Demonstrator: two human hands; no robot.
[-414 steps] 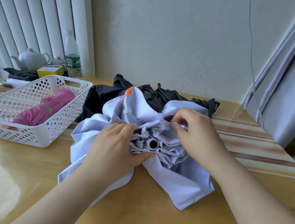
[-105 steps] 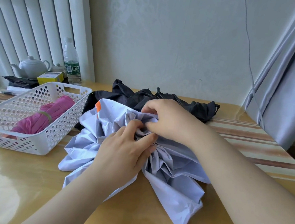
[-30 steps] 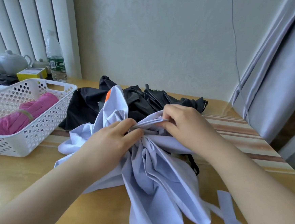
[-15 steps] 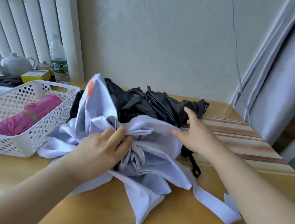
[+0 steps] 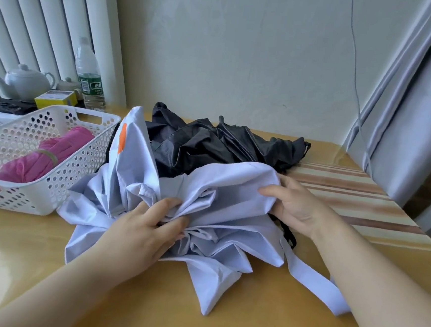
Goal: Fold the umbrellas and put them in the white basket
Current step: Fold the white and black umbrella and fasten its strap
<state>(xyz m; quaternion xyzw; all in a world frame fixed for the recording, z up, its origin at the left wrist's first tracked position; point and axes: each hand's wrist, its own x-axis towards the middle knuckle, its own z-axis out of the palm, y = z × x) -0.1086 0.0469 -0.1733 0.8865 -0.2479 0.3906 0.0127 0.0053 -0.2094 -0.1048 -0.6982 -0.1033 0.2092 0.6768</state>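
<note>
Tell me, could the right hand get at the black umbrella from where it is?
Probably yes: the right hand sits at the light umbrella's edge, with the black umbrella uncovered just behind it.

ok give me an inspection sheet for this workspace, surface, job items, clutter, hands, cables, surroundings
surface: glossy wooden table, striped section at right.
job's things: lavender umbrella crumpled, unfolded; black umbrella loose behind it; pink umbrella rolled up inside white basket.
clutter: teapot, water bottle, yellow box, dark cloth.
hands: left hand grips bunched lavender fabric; right hand pinches its right edge.
cables: thin wire down the wall.
surroundings: vertical blinds, grey curtain.
</note>
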